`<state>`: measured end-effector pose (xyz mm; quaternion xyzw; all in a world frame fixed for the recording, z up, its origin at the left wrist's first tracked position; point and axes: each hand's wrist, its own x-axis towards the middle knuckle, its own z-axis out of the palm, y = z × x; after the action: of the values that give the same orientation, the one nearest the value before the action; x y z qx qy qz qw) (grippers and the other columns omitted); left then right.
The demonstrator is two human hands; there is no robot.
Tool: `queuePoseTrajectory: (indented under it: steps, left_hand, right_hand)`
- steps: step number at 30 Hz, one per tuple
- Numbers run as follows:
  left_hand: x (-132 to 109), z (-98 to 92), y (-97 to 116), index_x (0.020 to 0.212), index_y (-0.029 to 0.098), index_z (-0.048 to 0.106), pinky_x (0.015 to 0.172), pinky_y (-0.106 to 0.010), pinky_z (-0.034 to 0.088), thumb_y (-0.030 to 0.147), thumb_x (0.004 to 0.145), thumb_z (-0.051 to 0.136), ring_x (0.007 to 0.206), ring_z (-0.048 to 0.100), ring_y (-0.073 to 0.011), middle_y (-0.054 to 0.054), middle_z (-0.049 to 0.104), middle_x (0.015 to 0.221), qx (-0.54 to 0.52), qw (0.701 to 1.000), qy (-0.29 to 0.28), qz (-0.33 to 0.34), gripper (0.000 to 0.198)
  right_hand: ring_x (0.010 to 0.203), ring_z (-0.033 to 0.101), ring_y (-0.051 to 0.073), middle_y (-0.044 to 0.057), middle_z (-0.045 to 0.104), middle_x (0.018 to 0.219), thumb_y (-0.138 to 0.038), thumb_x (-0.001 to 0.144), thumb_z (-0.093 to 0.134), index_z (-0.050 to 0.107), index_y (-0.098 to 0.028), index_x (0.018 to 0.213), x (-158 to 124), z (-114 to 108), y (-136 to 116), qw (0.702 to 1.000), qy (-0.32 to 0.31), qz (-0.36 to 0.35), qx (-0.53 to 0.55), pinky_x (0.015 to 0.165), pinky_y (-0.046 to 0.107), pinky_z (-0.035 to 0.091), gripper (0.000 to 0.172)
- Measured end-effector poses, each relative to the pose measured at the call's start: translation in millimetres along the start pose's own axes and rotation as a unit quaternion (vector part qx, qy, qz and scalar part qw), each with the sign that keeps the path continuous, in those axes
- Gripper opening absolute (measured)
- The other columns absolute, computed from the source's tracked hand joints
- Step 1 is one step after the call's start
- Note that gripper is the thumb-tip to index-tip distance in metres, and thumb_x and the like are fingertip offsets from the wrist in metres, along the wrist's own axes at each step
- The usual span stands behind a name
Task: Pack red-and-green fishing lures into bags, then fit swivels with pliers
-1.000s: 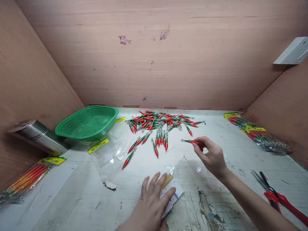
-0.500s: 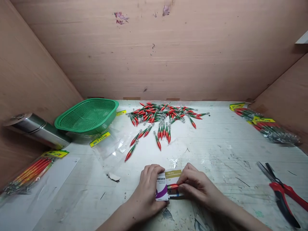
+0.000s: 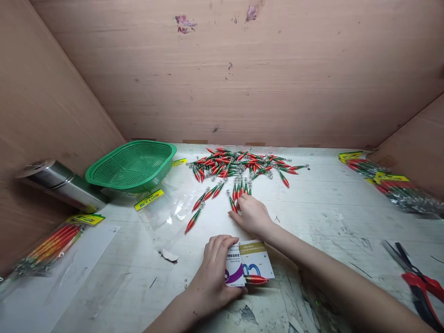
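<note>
My left hand [image 3: 215, 273] grips a small white and purple box [image 3: 247, 267] near the table's front edge; a red and green lure [image 3: 255, 279] sticks out from under its open flap. My right hand [image 3: 250, 213] reaches forward, fingers curled down onto a short row of red and green fishing lures [image 3: 240, 189]. Behind that row lies a heap of the same lures [image 3: 243, 164]. Two more lures [image 3: 199, 209] lie apart to the left. What the right fingers hold, if anything, is hidden.
A green mesh basket [image 3: 133, 164] stands at back left over clear bags with yellow labels [image 3: 150, 199]. A steel flask [image 3: 60, 185] and a bagged lure pack [image 3: 48, 247] lie far left. More packs [image 3: 388, 185] sit at right, red-handled scissors [image 3: 418, 282] front right. Wooden walls enclose the table.
My right hand brought one lure from the heap to the box, left it under the flap, and has moved back to the row of lures. The left hand closed on the box.
</note>
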<state>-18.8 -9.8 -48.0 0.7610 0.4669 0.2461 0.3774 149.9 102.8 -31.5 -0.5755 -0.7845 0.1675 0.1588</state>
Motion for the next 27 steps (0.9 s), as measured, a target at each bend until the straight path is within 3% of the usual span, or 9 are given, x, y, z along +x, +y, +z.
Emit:
queuePoseTrajectory:
  steps: [2,5,9,11,13,18,22,24,27]
  left_hand:
    - [0,-1.3,-1,0.128,0.022,0.045,0.106,-0.051,0.040,0.014,0.059,0.079,0.122,0.045,-0.0329,-0.012,0.051,0.128,0.004,1.000,0.005,-0.002,0.078]
    - [0,-2.4,-1,0.127,0.020,0.045,0.105,-0.051,0.040,0.013,0.058,0.079,0.121,0.045,-0.0329,-0.013,0.051,0.127,0.001,1.000,0.006,-0.020,0.078]
    - [1,-2.0,0,0.126,0.021,0.045,0.103,-0.052,0.040,0.015,0.058,0.080,0.118,0.045,-0.0333,-0.013,0.051,0.126,-0.015,0.999,0.013,-0.037,0.076]
    - [2,-1.6,1,0.126,0.020,0.045,0.103,-0.052,0.041,0.015,0.058,0.079,0.117,0.046,-0.0331,-0.012,0.051,0.125,-0.022,0.999,0.018,-0.043,0.076]
    - [2,-1.3,3,0.125,0.019,0.046,0.102,-0.051,0.042,0.014,0.058,0.079,0.117,0.046,-0.0328,-0.012,0.052,0.124,-0.028,0.998,0.018,-0.044,0.075]
    - [1,-0.7,7,0.124,0.019,0.047,0.101,-0.048,0.044,0.013,0.057,0.080,0.117,0.046,-0.0317,-0.011,0.052,0.123,-0.038,0.999,0.010,-0.019,0.075]
    - [0,-2.3,8,0.122,0.019,0.046,0.099,-0.048,0.045,0.012,0.057,0.082,0.116,0.046,-0.0316,-0.011,0.052,0.122,-0.042,0.998,0.012,-0.033,0.075]
    - [1,-3.1,7,0.122,0.019,0.045,0.098,-0.048,0.045,0.014,0.057,0.083,0.116,0.045,-0.0321,-0.012,0.051,0.123,-0.045,0.998,0.005,-0.042,0.076]
    - [2,-2.8,4,0.123,0.020,0.044,0.101,-0.050,0.042,0.017,0.058,0.085,0.117,0.044,-0.0328,-0.012,0.051,0.125,-0.046,0.998,0.002,-0.036,0.076]
  right_hand:
    - [0.090,0.065,0.018,0.006,0.066,0.109,-0.035,0.095,0.060,0.064,-0.017,0.108,5,6,-3,1.000,0.010,0.021,-0.011,0.080,0.037,0.055,0.023]
    - [0.076,0.063,0.018,0.007,0.068,0.087,-0.028,0.091,0.060,0.065,-0.016,0.087,-10,-15,4,0.999,0.030,0.014,0.003,0.070,0.033,0.052,0.014]
    - [0.068,0.058,0.016,0.002,0.064,0.073,-0.031,0.087,0.059,0.062,-0.022,0.075,-56,-68,26,0.995,-0.009,-0.082,0.062,0.063,0.028,0.047,0.015]
    - [0.073,0.057,0.018,0.003,0.064,0.074,-0.030,0.089,0.059,0.062,-0.023,0.076,-77,-82,33,0.982,-0.056,-0.152,0.094,0.066,0.029,0.047,0.015]
    - [0.077,0.054,0.019,0.004,0.062,0.076,-0.024,0.090,0.057,0.062,-0.022,0.079,-91,-79,33,0.974,-0.069,-0.196,0.089,0.066,0.030,0.045,0.013]
    - [0.079,0.047,0.021,0.005,0.059,0.081,-0.018,0.092,0.054,0.063,-0.019,0.087,-99,-37,16,0.966,-0.020,-0.257,0.024,0.070,0.035,0.038,0.010]
    - [0.085,0.047,0.021,0.005,0.060,0.085,-0.020,0.092,0.059,0.067,-0.020,0.089,-91,-34,6,0.951,-0.068,-0.301,0.002,0.077,0.037,0.035,0.010]
    - [0.085,0.051,0.019,0.003,0.061,0.084,-0.028,0.089,0.068,0.070,-0.024,0.088,-78,-44,8,0.954,-0.099,-0.280,0.028,0.078,0.035,0.038,0.005]
    - [0.085,0.059,0.017,0.002,0.064,0.085,-0.032,0.088,0.068,0.070,-0.022,0.084,-46,-51,17,0.990,-0.056,-0.123,0.038,0.079,0.031,0.044,0.011]
